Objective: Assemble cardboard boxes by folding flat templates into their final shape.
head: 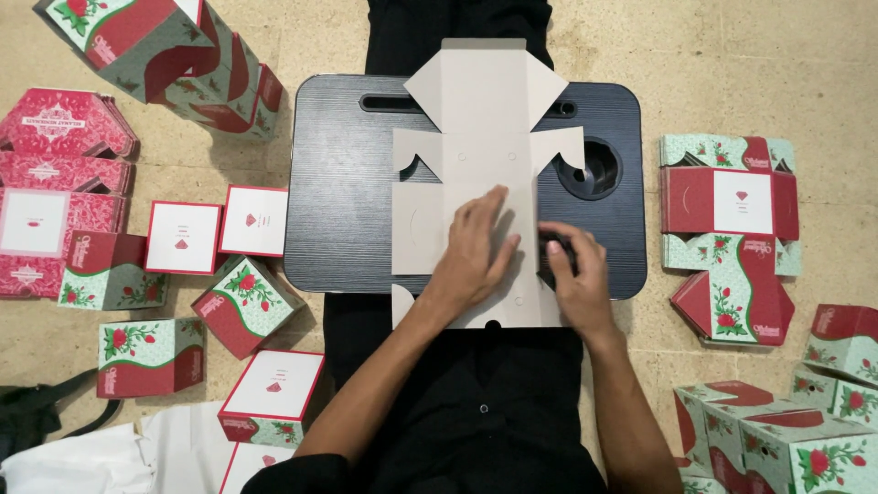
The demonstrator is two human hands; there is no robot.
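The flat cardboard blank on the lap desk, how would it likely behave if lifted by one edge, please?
The cardboard blank looks thin and creased, so it would probably sag along its folds. It seems light; the left hand pressing it suggests it slides easily on the lap desk.

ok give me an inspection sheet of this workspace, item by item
surface: black lap desk with a round cup recess at its right, set over the person's legs on a beige floor.
job's things: flat unfolded cardboard box blank, plain side up, lying on the desk.
clutter: folded red and green flowered boxes on the left, flat printed blanks on the right, more boxes at the lower right.
hands: left hand pressed flat on the blank; right hand at the blank's right edge, over a small dark object that cannot be made out.
cables: nothing seen.
surroundings: white cloth and a dark strap at the lower left.
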